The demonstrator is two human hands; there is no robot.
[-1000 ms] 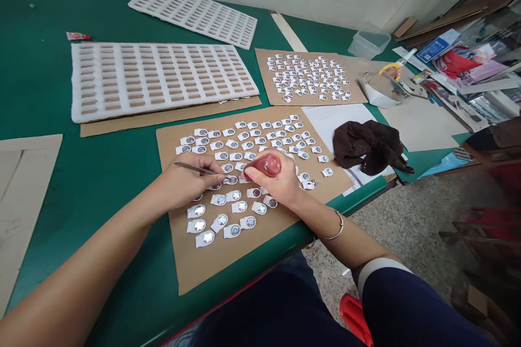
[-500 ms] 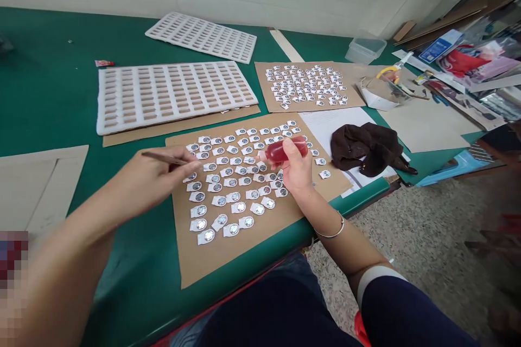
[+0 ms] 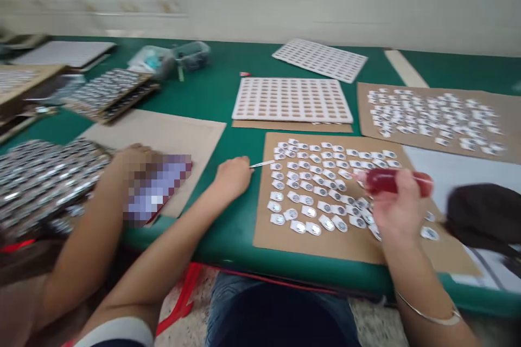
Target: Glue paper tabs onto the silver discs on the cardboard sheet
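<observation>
Gripping the red bottle (image 3: 393, 183), the right hand (image 3: 398, 205) tilts it sideways.

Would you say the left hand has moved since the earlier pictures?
Yes, the left hand has moved left, from over the nearest cardboard to beyond its left edge.

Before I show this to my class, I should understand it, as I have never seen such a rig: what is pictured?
There is no machine: a person works bare-handed, filmed by a camera on their head, looking forward and down. The left hand holds a thin tool; the right hand holds a red bottle over a cardboard sheet bearing small white tags. A slotted white tray lies behind, on the green table. The forearm at far left is another person's.
</observation>
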